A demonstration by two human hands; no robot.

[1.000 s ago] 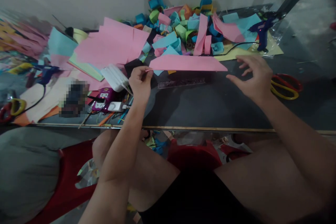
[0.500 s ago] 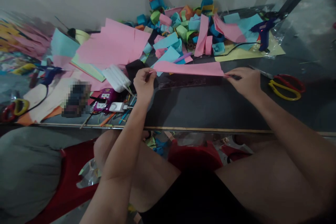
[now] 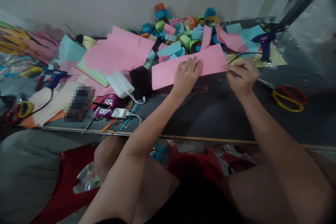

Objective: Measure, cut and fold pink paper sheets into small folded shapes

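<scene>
The paper (image 3: 164, 75) is long, pink and plain — the left hand (image 3: 187, 74) lies open on top, the right hand (image 3: 243, 76) pinches its corner.

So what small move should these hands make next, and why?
I'd probably slide the left hand along the pink paper to smooth it, with the right hand keeping its pinch. The left fingers already lie spread across the paper's middle, while the right hand grips its right end, which should help steady it.
</scene>
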